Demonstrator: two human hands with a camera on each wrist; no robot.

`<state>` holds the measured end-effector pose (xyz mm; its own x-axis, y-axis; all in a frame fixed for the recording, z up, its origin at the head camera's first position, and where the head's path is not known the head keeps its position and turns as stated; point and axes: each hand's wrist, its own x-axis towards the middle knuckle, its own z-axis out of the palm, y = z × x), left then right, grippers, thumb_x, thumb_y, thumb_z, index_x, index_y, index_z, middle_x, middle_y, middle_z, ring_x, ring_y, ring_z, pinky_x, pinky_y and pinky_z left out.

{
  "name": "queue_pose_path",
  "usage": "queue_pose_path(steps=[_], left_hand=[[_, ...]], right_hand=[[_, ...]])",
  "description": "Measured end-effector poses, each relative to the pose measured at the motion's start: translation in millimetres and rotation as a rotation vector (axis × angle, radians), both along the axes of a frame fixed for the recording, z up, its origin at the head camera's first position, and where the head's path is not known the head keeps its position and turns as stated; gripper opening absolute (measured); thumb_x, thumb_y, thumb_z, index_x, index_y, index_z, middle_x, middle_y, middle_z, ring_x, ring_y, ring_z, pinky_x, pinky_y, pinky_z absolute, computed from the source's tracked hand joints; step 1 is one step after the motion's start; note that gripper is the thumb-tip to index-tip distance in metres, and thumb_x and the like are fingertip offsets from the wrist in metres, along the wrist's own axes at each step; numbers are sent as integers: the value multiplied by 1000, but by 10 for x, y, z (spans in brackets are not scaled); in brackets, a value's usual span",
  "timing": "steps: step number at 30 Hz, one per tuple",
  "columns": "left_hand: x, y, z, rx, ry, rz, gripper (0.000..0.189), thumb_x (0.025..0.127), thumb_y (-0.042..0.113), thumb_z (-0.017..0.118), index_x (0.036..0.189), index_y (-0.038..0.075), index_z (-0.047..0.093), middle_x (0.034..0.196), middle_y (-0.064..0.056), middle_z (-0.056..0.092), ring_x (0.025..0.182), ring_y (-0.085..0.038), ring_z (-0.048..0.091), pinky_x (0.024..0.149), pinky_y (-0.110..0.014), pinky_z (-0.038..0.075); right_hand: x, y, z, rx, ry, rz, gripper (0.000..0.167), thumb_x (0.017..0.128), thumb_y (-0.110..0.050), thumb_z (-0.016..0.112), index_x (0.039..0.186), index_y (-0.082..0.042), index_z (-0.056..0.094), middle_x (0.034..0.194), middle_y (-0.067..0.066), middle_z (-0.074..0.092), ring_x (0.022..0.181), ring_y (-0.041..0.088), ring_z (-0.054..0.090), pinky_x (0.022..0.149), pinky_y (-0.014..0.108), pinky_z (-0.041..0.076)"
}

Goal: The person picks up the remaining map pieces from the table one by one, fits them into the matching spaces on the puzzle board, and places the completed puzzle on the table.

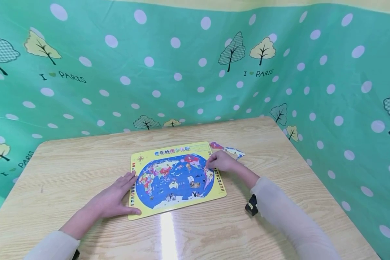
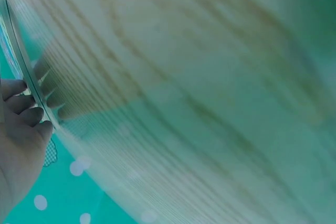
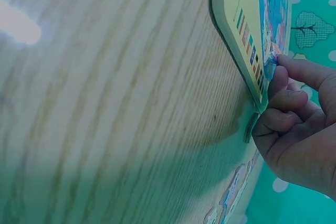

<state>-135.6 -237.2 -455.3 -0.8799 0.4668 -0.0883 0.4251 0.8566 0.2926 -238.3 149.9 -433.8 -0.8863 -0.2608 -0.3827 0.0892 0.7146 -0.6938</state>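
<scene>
A yellow-bordered world map puzzle board [image 1: 178, 209] lies flat on the wooden table, its blue oval filled with map pieces. My left hand [image 1: 115, 196] rests at the board's left edge, fingers spread and thumb on the lower left corner. In the left wrist view the fingertips of the left hand [image 2: 23, 129] meet the board's edge. At the oval's right side my right hand [image 1: 222, 161] pinches a small puzzle piece [image 3: 270, 70], mostly hidden by the fingers. The other fingers of that right hand [image 3: 294, 114] are curled in.
Loose puzzle pieces [image 1: 235, 151] lie on the table [image 1: 84, 155] just beyond the right hand, off the board's upper right corner. A green dotted cloth [image 1: 169, 72] hangs behind and along the right side. A black band [image 1: 251, 205] circles the right wrist.
</scene>
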Motion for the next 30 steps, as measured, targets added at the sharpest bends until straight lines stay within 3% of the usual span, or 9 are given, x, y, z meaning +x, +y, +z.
queue_pose_path(steps=[16, 30], left_hand=[[16, 2, -8, 9, 3, 4, 122, 58, 82, 58, 144, -1, 30, 153, -20, 23, 140, -41, 23, 113, -53, 25], [15, 2, -5, 20, 4, 4, 122, 58, 80, 60, 144, -1, 31, 153, -19, 23, 140, -41, 23, 114, -53, 24]], right_hand=[[15, -6, -34, -2, 6, 21, 10, 86, -22, 67, 91, -13, 70, 87, 2, 65, 76, 14, 56, 63, 21, 45], [129, -7, -25, 37, 137, 57, 7, 82, -23, 72, 88, -19, 71, 66, 0, 50, 58, 13, 42, 52, 23, 35]])
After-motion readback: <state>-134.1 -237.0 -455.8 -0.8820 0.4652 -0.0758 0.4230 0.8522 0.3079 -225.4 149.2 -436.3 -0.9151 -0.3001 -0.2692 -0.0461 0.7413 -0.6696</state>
